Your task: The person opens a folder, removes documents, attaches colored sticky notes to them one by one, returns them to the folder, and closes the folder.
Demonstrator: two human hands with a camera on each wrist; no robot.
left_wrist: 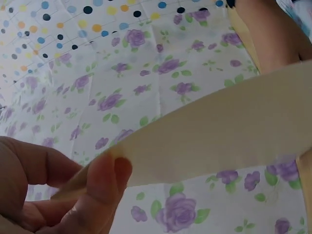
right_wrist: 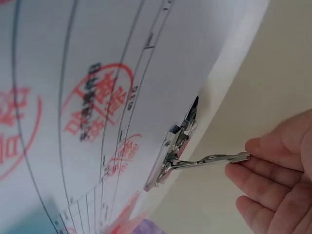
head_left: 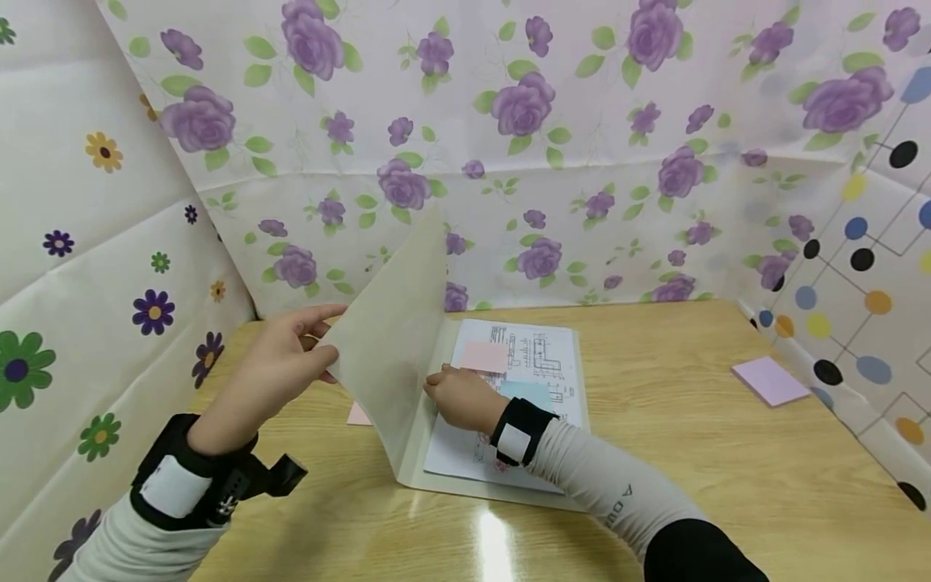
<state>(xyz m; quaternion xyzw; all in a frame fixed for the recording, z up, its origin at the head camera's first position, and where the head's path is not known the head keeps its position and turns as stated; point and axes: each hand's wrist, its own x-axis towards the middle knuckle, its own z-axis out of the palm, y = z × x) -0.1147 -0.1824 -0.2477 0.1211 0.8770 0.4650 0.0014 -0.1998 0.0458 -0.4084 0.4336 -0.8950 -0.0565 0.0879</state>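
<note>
A cream file folder [head_left: 396,339] stands partly open on the table, its front cover raised and bowed. At the cover's outer edge, my left hand [head_left: 280,372] pinches the card between thumb and fingers, also seen close up in the left wrist view. Printed drawing sheets [head_left: 454,453] lie inside, with a pink sticky note [head_left: 486,356] and a blue sticky note [head_left: 527,393] on them. Near the folder's spine my right hand [head_left: 465,398] grips the lever [right_wrist: 212,159] of a metal clip [right_wrist: 165,163]. The lever sticks out from the clip beside the red-stamped sheets.
A light purple sticky-note pad [head_left: 771,381] lies at the right of the wooden table [head_left: 662,396]. A pink paper corner [head_left: 358,415] shows left of the raised cover. Flower-printed cloth [head_left: 480,202] hangs behind; patterned sheets line both sides.
</note>
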